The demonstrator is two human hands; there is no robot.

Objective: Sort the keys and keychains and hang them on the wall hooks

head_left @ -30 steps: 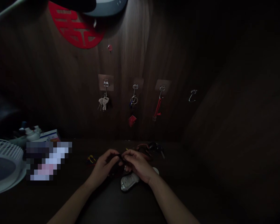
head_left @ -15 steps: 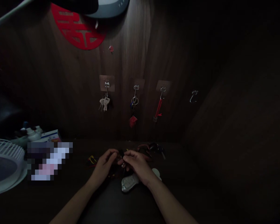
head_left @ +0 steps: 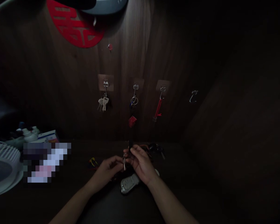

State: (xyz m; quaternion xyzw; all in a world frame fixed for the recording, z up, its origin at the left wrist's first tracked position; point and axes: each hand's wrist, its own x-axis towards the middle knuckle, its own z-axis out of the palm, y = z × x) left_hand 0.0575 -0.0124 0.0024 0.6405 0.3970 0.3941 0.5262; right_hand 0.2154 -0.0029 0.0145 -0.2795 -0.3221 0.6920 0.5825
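Above the dark desk, my right hand (head_left: 141, 163) is closed on a dark strap (head_left: 131, 143) that sticks up past the thumb. A small metal key (head_left: 124, 163) hangs from a ring beside it, pointing down. My left hand (head_left: 110, 168) is closed at that key, thumb and fingertips against it. Under my right hand lies a grey remote-like device (head_left: 130, 183), partly hidden by the wrist. Behind the right hand sits a dark key bunch (head_left: 156, 148). To the left of my left hand is a small yellow-and-red item (head_left: 92, 161).
On the wall, hooks carry a silver key bunch (head_left: 104, 103), a ring with a red tag (head_left: 132, 121) and a red strap (head_left: 158, 109); one bare hook (head_left: 193, 96) is farther right. A white fan (head_left: 16, 155) and bottles (head_left: 30, 134) stand at left.
My right hand has moved slightly up and right, raising the dark strap upright. My left hand has dropped lower, and the metal key now shows between the hands.
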